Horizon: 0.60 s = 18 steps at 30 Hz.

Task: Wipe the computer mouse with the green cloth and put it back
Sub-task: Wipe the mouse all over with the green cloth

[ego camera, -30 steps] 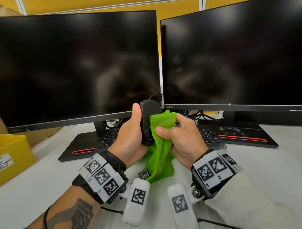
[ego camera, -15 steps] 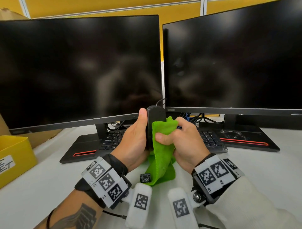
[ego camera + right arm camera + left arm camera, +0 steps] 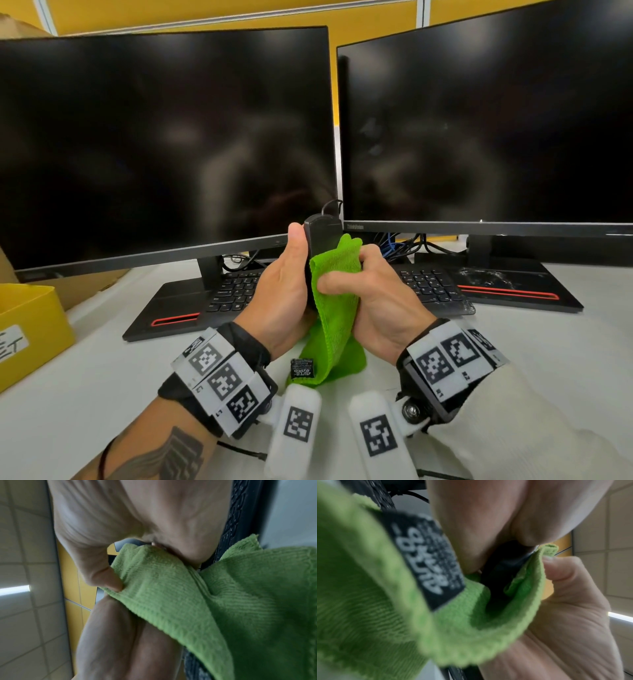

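At frame centre the mouse (image 3: 322, 230) stood between the left hand (image 3: 279, 296) and right hand (image 3: 378, 301), cloth (image 3: 334, 308) against it; two monitors (image 3: 164, 144) filled the upper frame, a box (image 3: 30, 325) lower left.

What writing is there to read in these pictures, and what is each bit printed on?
"ThinkVision": faint, on the bottom bezel of the right monitor.
"AUTO-" then a second line, perhaps "GARD": upside down on the black tag of the green cloth; the smaller print is blurred.
"ET": end of a cut-off word on the white label of the yellow box.
"L1", "R1", "R2": beside the wrist markers; other codes too small.
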Each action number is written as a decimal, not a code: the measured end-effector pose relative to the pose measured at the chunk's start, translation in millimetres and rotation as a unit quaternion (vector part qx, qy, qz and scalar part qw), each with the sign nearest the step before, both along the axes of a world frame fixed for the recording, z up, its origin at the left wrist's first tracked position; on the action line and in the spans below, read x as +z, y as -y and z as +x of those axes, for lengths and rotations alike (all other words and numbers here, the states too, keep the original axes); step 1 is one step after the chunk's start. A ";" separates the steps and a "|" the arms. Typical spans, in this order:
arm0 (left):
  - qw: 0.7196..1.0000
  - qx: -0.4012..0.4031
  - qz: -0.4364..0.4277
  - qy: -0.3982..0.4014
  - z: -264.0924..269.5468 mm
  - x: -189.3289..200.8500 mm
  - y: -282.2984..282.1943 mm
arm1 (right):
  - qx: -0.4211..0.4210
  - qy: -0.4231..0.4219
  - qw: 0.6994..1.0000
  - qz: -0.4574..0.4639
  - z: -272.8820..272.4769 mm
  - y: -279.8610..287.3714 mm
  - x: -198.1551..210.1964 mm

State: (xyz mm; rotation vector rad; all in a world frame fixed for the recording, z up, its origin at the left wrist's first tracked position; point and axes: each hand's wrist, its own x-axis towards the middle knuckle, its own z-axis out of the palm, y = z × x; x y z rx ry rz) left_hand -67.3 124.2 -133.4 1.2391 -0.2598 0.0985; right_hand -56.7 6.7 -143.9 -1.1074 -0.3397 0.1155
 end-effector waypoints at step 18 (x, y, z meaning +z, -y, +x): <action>1.000 0.005 -0.014 -0.015 0.1 0.1 2.5 | -0.026 0.024 0.999 0.003 4.7 -1.4 -4.4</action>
